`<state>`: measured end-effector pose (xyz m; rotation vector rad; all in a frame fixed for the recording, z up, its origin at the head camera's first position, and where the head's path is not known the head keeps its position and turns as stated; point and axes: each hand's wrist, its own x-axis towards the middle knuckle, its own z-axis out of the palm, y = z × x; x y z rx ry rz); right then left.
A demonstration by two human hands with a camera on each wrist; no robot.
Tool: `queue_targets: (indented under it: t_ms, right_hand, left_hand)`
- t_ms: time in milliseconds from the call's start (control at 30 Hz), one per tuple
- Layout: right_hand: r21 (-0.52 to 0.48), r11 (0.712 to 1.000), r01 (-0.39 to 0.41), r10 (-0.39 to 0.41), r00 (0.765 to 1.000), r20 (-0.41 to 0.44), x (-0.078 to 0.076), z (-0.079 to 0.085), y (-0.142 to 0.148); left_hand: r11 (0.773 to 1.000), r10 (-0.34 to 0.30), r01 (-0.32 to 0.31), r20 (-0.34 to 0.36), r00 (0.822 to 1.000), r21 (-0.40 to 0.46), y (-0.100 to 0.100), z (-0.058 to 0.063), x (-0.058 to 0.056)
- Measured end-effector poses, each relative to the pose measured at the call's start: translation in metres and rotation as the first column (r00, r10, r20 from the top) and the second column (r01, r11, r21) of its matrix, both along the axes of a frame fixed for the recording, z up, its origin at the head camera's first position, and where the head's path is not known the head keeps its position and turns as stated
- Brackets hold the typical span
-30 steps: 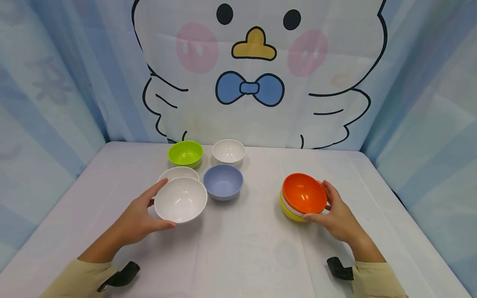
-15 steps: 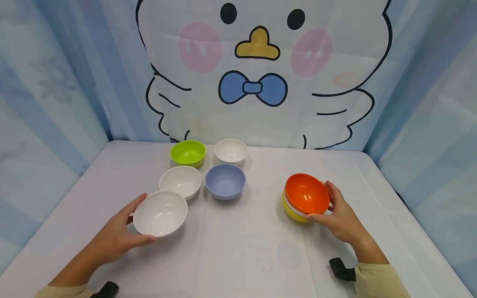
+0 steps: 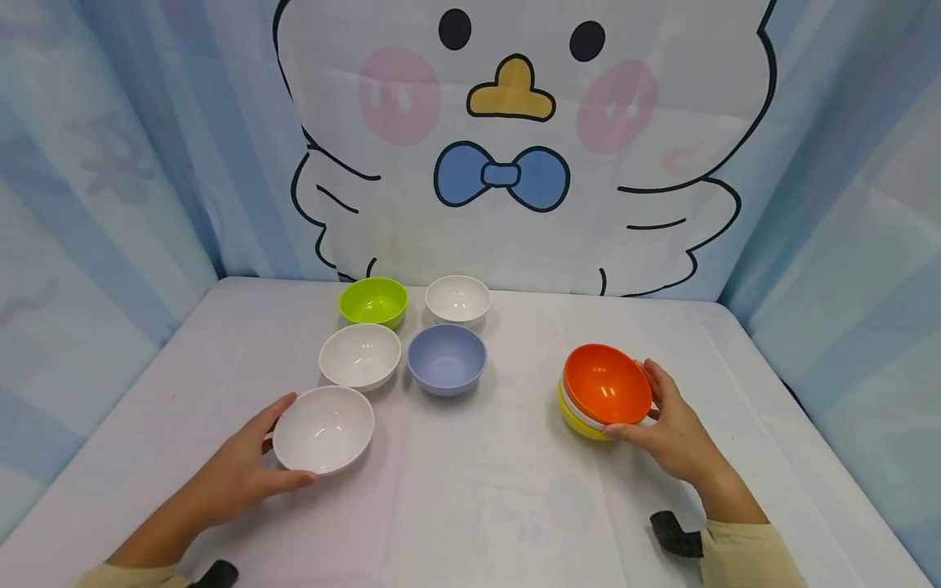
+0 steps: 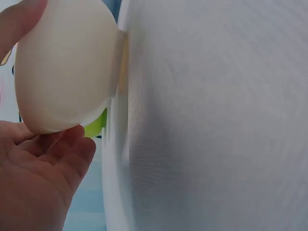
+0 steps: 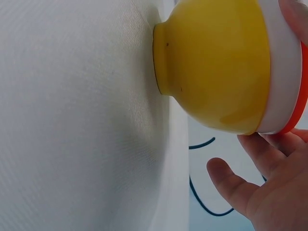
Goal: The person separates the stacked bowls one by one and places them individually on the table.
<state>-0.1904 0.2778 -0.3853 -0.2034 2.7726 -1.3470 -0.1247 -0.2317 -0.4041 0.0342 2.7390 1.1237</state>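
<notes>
At the front left, my left hand (image 3: 238, 478) holds a white bowl (image 3: 323, 430) by its left side, thumb at the near rim and fingers round the far side. Seen from the left wrist, the foot of this bowl (image 4: 67, 67) is right at the tablecloth. My right hand (image 3: 680, 437) grips a nested stack from its right side. An orange bowl (image 3: 606, 384) is on top, a white bowl (image 5: 281, 62) in the middle and a yellow bowl (image 5: 216, 67) at the bottom. The stack leans slightly in the head view.
Behind the held white bowl stand another white bowl (image 3: 360, 357) and a periwinkle-blue bowl (image 3: 446, 359). Farther back are a lime-green bowl (image 3: 373, 302) and a third single white bowl (image 3: 458, 300). A printed curtain (image 3: 507, 237) rises along the table's back edge.
My left hand has brought the white bowl left and toward me, then down, uncovering the white bowl behind it. The right hand and its stack have hardly moved.
</notes>
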Motion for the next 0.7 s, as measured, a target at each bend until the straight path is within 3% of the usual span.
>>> queue_targets:
  t_ms: [200,700]
  right_hand:
    - [0.001,1.000,-0.003,0.003,1.000,0.003,0.001,-0.001,0.000]
    - [0.009,1.000,-0.001,0.001,1.000,0.002,0.000,-0.001,0.000]
  left_hand:
    - [1.000,-0.030,0.029,0.060,0.998,0.010,0.004,0.002,-0.004]
    - [0.994,-0.095,0.095,0.008,0.995,0.050,0.011,0.003,-0.006]
